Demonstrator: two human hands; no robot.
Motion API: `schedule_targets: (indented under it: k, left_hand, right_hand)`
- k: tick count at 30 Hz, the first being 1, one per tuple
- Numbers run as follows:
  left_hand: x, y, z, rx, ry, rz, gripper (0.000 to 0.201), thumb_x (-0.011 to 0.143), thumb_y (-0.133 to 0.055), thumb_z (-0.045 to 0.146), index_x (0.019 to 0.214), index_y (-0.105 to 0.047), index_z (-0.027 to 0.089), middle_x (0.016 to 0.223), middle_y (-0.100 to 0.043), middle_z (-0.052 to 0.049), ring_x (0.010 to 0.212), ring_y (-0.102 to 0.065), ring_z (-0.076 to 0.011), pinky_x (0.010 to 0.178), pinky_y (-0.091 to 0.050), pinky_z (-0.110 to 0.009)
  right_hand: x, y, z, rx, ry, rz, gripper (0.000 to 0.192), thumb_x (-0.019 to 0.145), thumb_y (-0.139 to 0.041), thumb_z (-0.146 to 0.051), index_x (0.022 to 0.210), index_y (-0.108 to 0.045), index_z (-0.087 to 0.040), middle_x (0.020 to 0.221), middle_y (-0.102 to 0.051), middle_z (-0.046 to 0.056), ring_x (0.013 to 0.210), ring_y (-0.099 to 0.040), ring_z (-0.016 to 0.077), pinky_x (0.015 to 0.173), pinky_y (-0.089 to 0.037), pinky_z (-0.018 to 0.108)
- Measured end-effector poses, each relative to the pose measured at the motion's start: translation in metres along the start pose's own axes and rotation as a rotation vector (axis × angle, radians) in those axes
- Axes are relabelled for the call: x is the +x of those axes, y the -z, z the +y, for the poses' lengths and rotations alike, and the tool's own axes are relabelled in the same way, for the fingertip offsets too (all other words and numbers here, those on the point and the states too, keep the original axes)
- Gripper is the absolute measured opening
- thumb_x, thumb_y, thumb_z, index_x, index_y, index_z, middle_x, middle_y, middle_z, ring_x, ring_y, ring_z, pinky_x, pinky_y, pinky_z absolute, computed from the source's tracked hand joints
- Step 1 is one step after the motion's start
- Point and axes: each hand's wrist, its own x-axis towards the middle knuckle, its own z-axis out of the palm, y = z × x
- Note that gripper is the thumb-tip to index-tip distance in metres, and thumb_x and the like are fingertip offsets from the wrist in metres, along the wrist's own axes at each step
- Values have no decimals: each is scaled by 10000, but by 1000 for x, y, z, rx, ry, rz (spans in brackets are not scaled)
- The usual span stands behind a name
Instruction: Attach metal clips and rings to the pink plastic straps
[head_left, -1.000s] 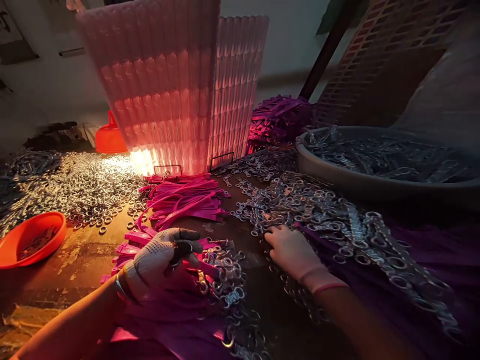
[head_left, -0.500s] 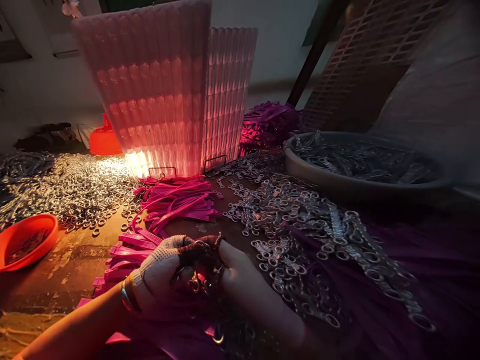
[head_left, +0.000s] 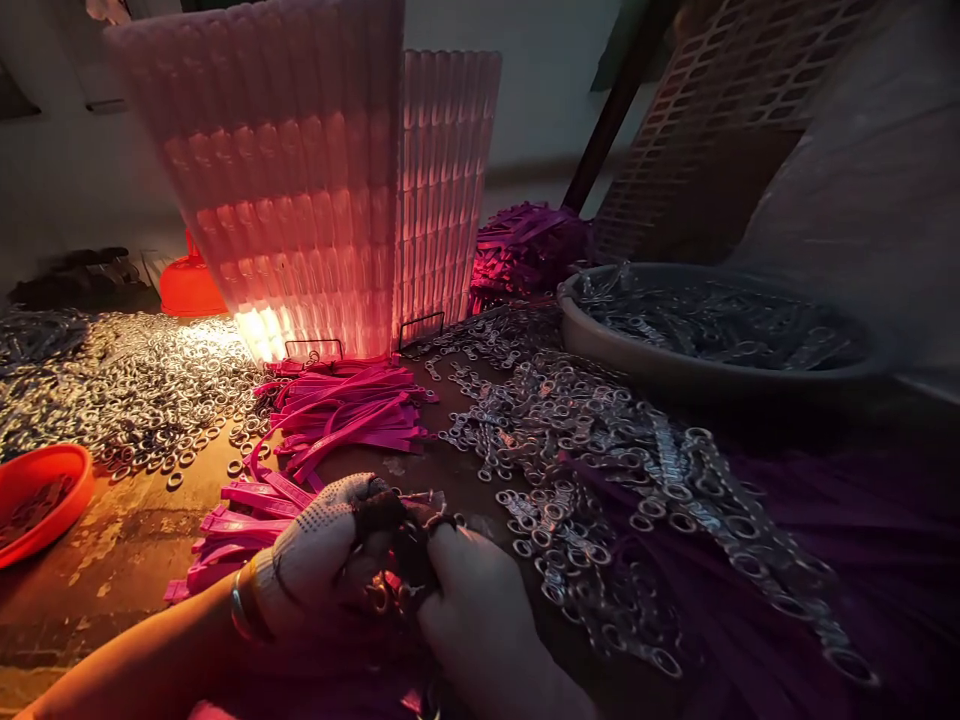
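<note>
My left hand (head_left: 319,550) wears a white dotted glove with dark fingertips, and a metal bangle (head_left: 244,605) circles its wrist. It is closed around small metal ring pieces (head_left: 382,592), a few of which glint between the hands. My right hand (head_left: 476,590) meets it from the right, closed, thumb and fingers at the same pieces. Shadow hides the exact part pinched there. Just behind the left hand, magenta straps (head_left: 244,515) lie in a row. More magenta straps (head_left: 349,405) are bundled farther back.
Metal ringed links (head_left: 555,440) are heaped at right, before a grey basin (head_left: 637,365) full of metal parts. Loose metal rings (head_left: 150,390) cover the left, near an orange dish (head_left: 56,530). Ribbed clear panels (head_left: 300,180) stand behind, beside an orange lamp (head_left: 191,285).
The fingertips of both hands have shifted slightly against each other, and a pale bit now shows between them. The whole view has moved a little, with the table things sliding left.
</note>
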Motion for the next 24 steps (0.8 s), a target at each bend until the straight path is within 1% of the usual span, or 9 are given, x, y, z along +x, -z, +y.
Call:
schedule_targets:
  k: [3, 5, 6, 7, 10, 13, 16, 20, 24]
  left_hand:
    - [26, 5, 8, 119, 1, -109, 254, 856, -551, 398, 783, -554, 155, 617, -440, 25, 497, -371, -69, 477, -336, -197]
    - [56, 16, 11, 499, -104, -115, 219, 860, -534, 339, 827, -608, 136, 638, -500, 0, 536, -435, -98, 522, -386, -225]
    - [73, 23, 11, 779, -209, -51, 209, 854, -545, 325, 843, -633, 136, 657, -536, -14, 568, -467, -119, 562, -418, -249]
    - [90, 29, 9, 876, -256, -4, 171, 789, -639, 299, 832, -646, 133, 726, -579, -41, 669, -516, -157, 649, -450, -288]
    - [134, 41, -2, 1007, -288, 51, 67, 752, -659, 189, 776, -660, 126, 855, -622, -124, 853, -552, -243, 821, -446, -372]
    - [156, 42, -13, 1058, -297, 64, 86, 783, -598, 142, 815, -673, 115, 927, -634, -171, 880, -566, -260, 848, -429, -387]
    - [153, 44, -14, 1053, -311, 76, 67, 773, -610, 153, 798, -660, 117, 887, -635, -144, 829, -565, -235, 796, -433, -358]
    - [115, 51, 1, 971, -305, 94, 228, 886, -517, 313, 827, -635, 127, 708, -593, -40, 632, -523, -144, 597, -417, -257]
    - [55, 38, 17, 575, -66, 23, 348, 927, -448, 472, 860, -582, 158, 462, -421, 61, 363, -338, -81, 381, -245, -202]
  right_hand:
    - [9, 5, 10, 124, -106, -86, 193, 730, -447, -79, 739, -590, -208, 676, -647, 24, 611, -525, 152, 560, -320, 228]
    - [18, 12, 23, 145, -170, -46, 190, 716, -429, -69, 713, -560, -207, 644, -633, 13, 588, -499, 143, 548, -308, 223]
    - [22, 15, 30, 149, -196, -5, 187, 710, -420, -68, 702, -545, -207, 642, -628, 11, 589, -490, 141, 550, -308, 221]
    - [26, 19, 37, 154, -216, 33, 184, 708, -412, -70, 694, -534, -207, 641, -624, 9, 590, -482, 140, 553, -309, 220]
    - [33, 24, 52, 152, -247, 69, 179, 725, -402, -93, 669, -524, -211, 619, -603, 4, 585, -463, 144, 550, -306, 226]
    - [34, 25, 55, 141, -236, 72, 195, 731, -394, -90, 672, -535, -213, 613, -599, 8, 587, -460, 147, 552, -300, 231]
    - [31, 26, 50, 117, -213, 49, 232, 712, -392, -71, 744, -579, -205, 629, -611, 14, 591, -478, 154, 555, -305, 238]
    - [30, 28, 40, 61, -190, -35, 357, 701, -408, -46, 920, -653, -187, 721, -665, 37, 661, -551, 173, 604, -339, 254]
    - [27, 25, 26, -3, -35, -73, 373, 663, -429, -19, 905, -659, -184, 938, -692, 71, 862, -603, 186, 715, -381, 257]
